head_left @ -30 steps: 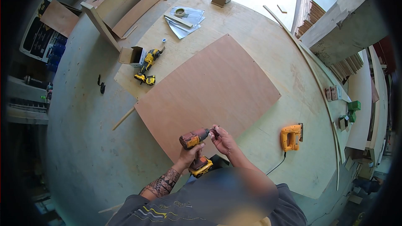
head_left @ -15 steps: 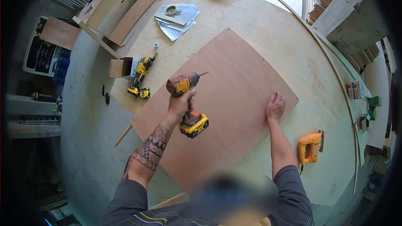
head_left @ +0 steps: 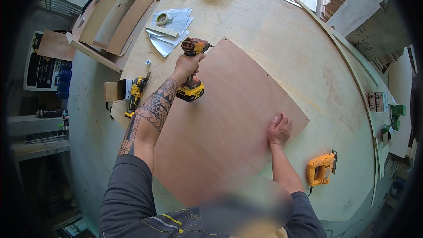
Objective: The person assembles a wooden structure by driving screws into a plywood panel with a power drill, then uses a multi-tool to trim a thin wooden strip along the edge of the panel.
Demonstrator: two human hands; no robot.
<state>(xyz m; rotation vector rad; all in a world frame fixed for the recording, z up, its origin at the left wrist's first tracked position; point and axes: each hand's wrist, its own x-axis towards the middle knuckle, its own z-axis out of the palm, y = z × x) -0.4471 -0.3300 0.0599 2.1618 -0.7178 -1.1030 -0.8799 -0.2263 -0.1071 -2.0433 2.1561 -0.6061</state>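
Note:
My left hand [head_left: 188, 66] is wrapped round the grip of a yellow and black cordless drill [head_left: 192, 46]. The drill is held over the upper left edge of a reddish-brown plywood sheet [head_left: 224, 114], its bit pointing right, near the sheet's far corner. Small dark holes show at that corner and along the right edge. My right hand [head_left: 280, 130] lies on the sheet near its right corner, with its fingers spread and nothing held. Part of the sheet's left side is hidden behind my left arm.
An orange jigsaw [head_left: 321, 169] lies at the right. A second yellow tool [head_left: 137, 92] and an open box [head_left: 115, 91] are at the left. Papers with a tape roll [head_left: 162, 19] lie beyond. Long wood strips [head_left: 348, 66] run along the right side.
My left hand has carried the drill up and away from me, towards the sheet's far corner. My right hand stays on the sheet. The whole view has shifted slightly.

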